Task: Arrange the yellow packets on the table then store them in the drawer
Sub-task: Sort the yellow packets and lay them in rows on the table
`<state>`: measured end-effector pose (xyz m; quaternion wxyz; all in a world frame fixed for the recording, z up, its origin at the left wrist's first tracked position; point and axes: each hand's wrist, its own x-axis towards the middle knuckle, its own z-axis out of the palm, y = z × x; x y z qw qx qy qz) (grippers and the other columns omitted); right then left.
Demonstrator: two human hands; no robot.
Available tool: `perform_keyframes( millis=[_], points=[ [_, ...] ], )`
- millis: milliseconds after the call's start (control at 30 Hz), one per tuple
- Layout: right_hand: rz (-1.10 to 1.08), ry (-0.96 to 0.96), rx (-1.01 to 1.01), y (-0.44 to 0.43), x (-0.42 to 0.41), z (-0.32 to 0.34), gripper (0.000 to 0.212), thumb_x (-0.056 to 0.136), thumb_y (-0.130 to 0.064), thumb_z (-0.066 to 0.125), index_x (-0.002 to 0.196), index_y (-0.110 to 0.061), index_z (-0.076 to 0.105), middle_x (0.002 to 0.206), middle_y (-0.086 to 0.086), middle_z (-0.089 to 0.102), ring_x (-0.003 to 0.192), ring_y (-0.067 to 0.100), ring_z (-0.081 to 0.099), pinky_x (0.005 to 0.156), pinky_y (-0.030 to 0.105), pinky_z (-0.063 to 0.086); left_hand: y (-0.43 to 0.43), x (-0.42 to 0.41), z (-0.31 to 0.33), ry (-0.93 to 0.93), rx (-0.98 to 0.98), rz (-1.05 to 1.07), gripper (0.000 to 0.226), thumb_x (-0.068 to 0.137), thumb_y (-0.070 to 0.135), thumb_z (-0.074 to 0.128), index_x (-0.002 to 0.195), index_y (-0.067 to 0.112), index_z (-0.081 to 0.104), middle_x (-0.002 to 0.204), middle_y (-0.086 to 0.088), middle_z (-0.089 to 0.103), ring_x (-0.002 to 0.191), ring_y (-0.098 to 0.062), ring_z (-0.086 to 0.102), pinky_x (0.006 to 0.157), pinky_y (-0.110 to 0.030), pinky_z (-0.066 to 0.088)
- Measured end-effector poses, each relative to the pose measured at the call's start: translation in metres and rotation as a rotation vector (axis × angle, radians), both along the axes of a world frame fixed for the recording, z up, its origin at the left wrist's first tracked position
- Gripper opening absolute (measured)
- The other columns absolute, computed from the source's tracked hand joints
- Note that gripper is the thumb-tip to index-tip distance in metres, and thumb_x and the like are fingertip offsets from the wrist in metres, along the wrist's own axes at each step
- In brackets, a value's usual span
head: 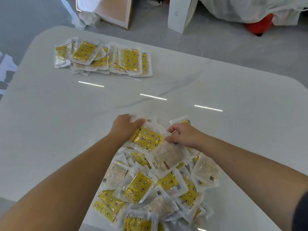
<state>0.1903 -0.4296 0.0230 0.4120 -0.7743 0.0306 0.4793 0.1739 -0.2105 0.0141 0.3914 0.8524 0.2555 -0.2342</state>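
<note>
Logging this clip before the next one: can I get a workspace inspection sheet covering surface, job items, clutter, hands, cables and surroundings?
Surface: glossy white table with faint grey veining and strip-light reflections.
Job's things: loose heap of yellow packets at the near edge, some face down; overlapping far group at the far left; no drawer in view.
Clutter: nothing seen.
Hands: left hand grips the top packet at its far left corner; right hand pinches its right edge.
Cables: nothing seen.
Surroundings: grey floor, leaning framed board, white panel, white sheeting, orange object.
</note>
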Motion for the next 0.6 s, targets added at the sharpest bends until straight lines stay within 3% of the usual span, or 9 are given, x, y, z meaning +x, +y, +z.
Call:
perform_keyframes(
  millis=[133, 233, 400, 500, 600],
  points=[
    [0.004, -0.059, -0.08, -0.022, 0.01, -0.006, 0.017, 0.085, -0.024, 0.072, 0.097, -0.012, 0.07, 0.095, -0.002, 0.065, 0.084, 0.01, 0.061, 0.067, 0.018, 0.047, -0.003, -0.005, -0.009, -0.003, 0.025, 0.028, 0.034, 0.088, 0.044, 0.061, 0.092, 0.01, 0.064, 0.087, -0.004, 0.068, 0.087, -0.026, 0.064, 0.072, -0.032, 0.047],
    [-0.025, -0.1, -0.149, -0.039, 0.017, -0.013, 0.014, 0.088, -0.022, 0.069, 0.098, -0.012, 0.071, 0.104, -0.002, 0.063, 0.099, 0.014, 0.057, 0.08, 0.025, 0.045, -0.001, 0.001, -0.013, -0.013, 0.051, 0.024, 0.03, 0.088, 0.04, 0.061, 0.087, 0.011, 0.064, 0.083, -0.003, 0.065, 0.082, -0.024, 0.063, 0.066, -0.03, 0.043],
    [-0.208, -0.073, -0.11, -0.039, 0.029, -0.019, 0.016, 0.094, -0.023, 0.061, 0.102, -0.014, 0.071, 0.096, 0.002, 0.064, 0.081, 0.013, 0.059, 0.068, 0.026, 0.05, -0.005, 0.008, -0.019, -0.02, 0.024, -0.019, 0.03, 0.089, 0.04, 0.061, 0.093, 0.011, 0.068, 0.087, -0.003, 0.068, 0.081, -0.02, 0.064, 0.066, -0.028, 0.048],
    [-0.228, 0.038, 0.003, -0.032, 0.038, -0.019, 0.021, 0.096, -0.022, 0.058, 0.114, -0.019, 0.067, 0.108, 0.005, 0.064, 0.092, 0.018, 0.064, 0.083, 0.033, 0.055, -0.01, 0.015, -0.017, -0.053, -0.021, -0.106, 0.023, 0.089, 0.038, 0.061, 0.095, 0.018, 0.071, 0.092, 0.004, 0.068, 0.081, -0.011, 0.061, 0.061, -0.018, 0.043],
    [-0.055, 0.096, -0.001, -0.026, 0.052, -0.018, 0.041, 0.094, -0.031, 0.061, 0.133, -0.024, 0.055, 0.121, 0.004, 0.06, 0.106, 0.022, 0.063, 0.093, 0.041, 0.053, -0.022, 0.026, -0.007, -0.094, -0.097, -0.199, 0.015, 0.089, 0.037, 0.062, 0.09, 0.024, 0.07, 0.085, 0.009, 0.067, 0.079, -0.007, 0.062, 0.063, -0.018, 0.046]
  ],
)
